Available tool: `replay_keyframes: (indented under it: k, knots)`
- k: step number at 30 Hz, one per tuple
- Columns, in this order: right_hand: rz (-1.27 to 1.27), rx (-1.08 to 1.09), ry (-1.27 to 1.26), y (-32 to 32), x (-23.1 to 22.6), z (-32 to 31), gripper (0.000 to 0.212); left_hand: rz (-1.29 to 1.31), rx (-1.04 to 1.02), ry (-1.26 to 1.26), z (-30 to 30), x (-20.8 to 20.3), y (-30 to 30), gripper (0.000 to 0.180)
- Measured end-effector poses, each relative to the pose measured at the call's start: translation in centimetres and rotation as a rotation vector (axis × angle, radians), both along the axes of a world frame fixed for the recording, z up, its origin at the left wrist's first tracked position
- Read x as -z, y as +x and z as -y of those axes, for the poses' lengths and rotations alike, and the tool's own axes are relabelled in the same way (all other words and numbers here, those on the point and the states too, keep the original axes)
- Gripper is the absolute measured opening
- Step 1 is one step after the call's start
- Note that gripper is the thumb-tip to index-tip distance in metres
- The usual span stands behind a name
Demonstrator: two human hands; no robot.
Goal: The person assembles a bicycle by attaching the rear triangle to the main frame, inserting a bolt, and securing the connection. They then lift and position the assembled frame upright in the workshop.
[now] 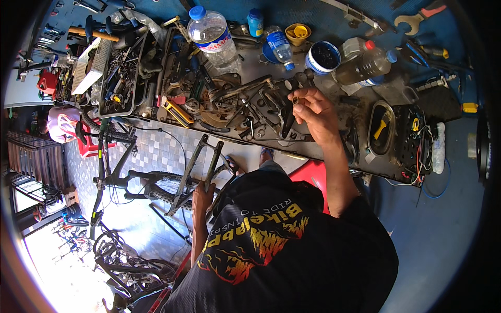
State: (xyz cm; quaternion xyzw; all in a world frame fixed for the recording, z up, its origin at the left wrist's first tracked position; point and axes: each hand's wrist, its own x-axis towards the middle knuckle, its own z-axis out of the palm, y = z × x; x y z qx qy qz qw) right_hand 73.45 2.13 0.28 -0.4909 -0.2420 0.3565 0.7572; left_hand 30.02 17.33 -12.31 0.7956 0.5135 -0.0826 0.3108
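Observation:
My right hand (318, 116) is raised over the workbench, thumb and fingers pinched on a small ring-shaped metal part (295, 100). Low at my left side, my left hand (202, 197) is closed round a dark two-armed bicycle frame part (195, 166), its open ends pointing up toward the bench. Under and beside the right hand lie greasy metal parts and tools, among them a black bracket-like piece (284, 119). A yellow-and-black utility knife (178, 113) rests near the bench's front edge.
Along the back of the bench stand a large clear bottle (215, 44), a white tub (322, 57) and bottles of dark liquid (368, 69). An oval tray (382, 130) holds a yellow brush. A bicycle frame (112, 180) stands left; a red stool (312, 182) is beside me.

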Motion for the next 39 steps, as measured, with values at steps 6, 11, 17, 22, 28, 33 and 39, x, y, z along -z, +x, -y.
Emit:
replay_keyframes:
  k: [6,11,17,22,28,33,39]
  knots:
    - [-0.044,-0.001,-0.014,0.3,0.0,0.1,0.029,0.020,-0.017,-0.007,0.1,-0.3,-0.1,0.050]
    - [-0.044,-0.002,0.031,-0.2,-0.2,0.1,0.031,0.040,-0.003,0.048,0.2,-0.3,-0.3,0.049]
    - [0.029,0.044,-0.052,-1.0,-0.5,-0.1,0.032,-0.017,-0.022,-0.031,-0.3,-0.6,-0.5,0.053]
    - [0.042,0.048,-0.078,-1.8,-0.9,-0.1,0.031,-0.078,-0.026,-0.094,-0.7,-0.6,-0.9,0.062]
    - [0.026,0.037,-0.053,-2.6,-1.2,-0.5,0.028,0.050,-0.013,0.049,-0.5,-0.3,-1.6,0.048]
    - [0.032,0.034,-0.068,-3.5,-1.5,-0.9,0.026,0.062,-0.047,-0.010,-0.9,-0.3,-2.2,0.050]
    - [-0.003,0.031,-0.063,-4.2,-1.8,-1.1,0.028,0.082,-0.026,0.013,-1.1,0.3,-3.1,0.049]
